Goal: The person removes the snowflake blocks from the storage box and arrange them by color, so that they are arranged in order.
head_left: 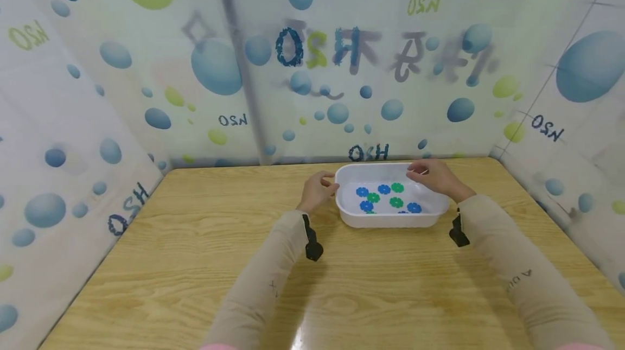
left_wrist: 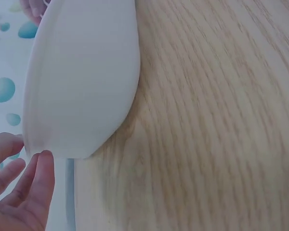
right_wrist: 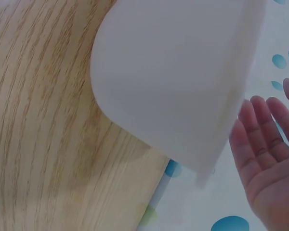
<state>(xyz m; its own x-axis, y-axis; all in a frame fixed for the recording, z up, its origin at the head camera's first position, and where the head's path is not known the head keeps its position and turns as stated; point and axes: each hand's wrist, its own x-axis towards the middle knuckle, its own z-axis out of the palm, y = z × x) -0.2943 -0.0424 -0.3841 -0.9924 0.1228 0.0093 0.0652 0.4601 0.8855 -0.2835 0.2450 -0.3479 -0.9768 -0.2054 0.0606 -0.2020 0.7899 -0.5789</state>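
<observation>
A white plastic basin [head_left: 388, 221] stands on the wooden table. Inside it lie several flower-shaped discs, some blue [head_left: 384, 189] and some green [head_left: 396, 202]. At the basin's left end my left hand [head_left: 316, 191] pinches the rim, with the thumb on one side and fingertips against the outer wall in the left wrist view. My right hand [head_left: 436, 177] hovers over the far right part of the basin. In the right wrist view its fingers [right_wrist: 262, 130] are loosely extended beside the rim, the thumb apart from them. A thin white line near those fingers in the head view is too small to identify.
The wooden table [head_left: 195, 247] stretches around the basin and ends at a back edge close behind it. A pale wall covering [head_left: 342, 95] with blue and green spots rises behind and on both sides. Black straps [head_left: 313, 244] hang at the sleeve cuffs.
</observation>
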